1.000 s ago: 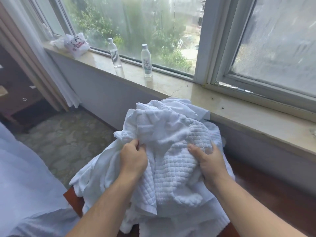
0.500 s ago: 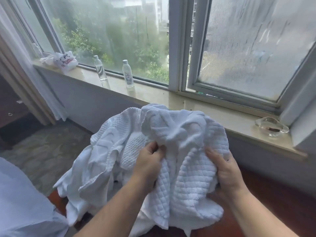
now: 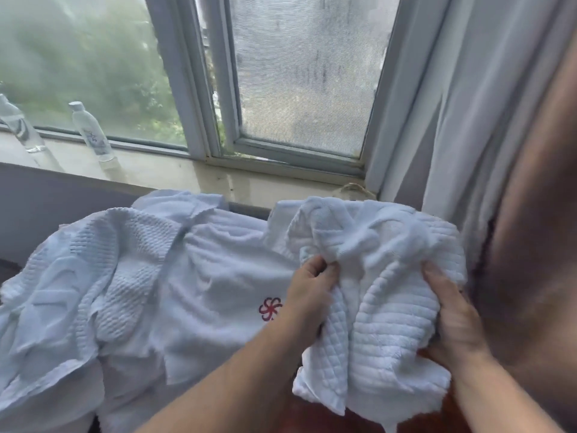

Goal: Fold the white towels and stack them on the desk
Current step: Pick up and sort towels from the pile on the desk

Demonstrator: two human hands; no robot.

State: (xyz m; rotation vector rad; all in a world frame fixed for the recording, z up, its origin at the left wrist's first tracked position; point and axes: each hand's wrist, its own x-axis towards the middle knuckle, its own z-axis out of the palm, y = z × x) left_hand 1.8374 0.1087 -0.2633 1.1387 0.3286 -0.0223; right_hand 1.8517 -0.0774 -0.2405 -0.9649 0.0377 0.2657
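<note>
Bunched quilted white towel [image 3: 384, 295] held up before the window [image 3: 299, 76], gripped by both hands: left hand [image 3: 310, 295] pinching a fold near the top, right hand [image 3: 452, 320] curled around the right edge. To the left, more white towels [image 3: 131, 292] heaped loosely, one bearing a red flower logo [image 3: 270, 308]. Two plastic water bottles [image 3: 90, 132] upright on the windowsill [image 3: 162, 170]; white curtain [image 3: 468, 120] hanging at right.

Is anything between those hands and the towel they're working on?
No. The left hand and right hand both grip the bunched white towel directly, with nothing visible between.
</note>
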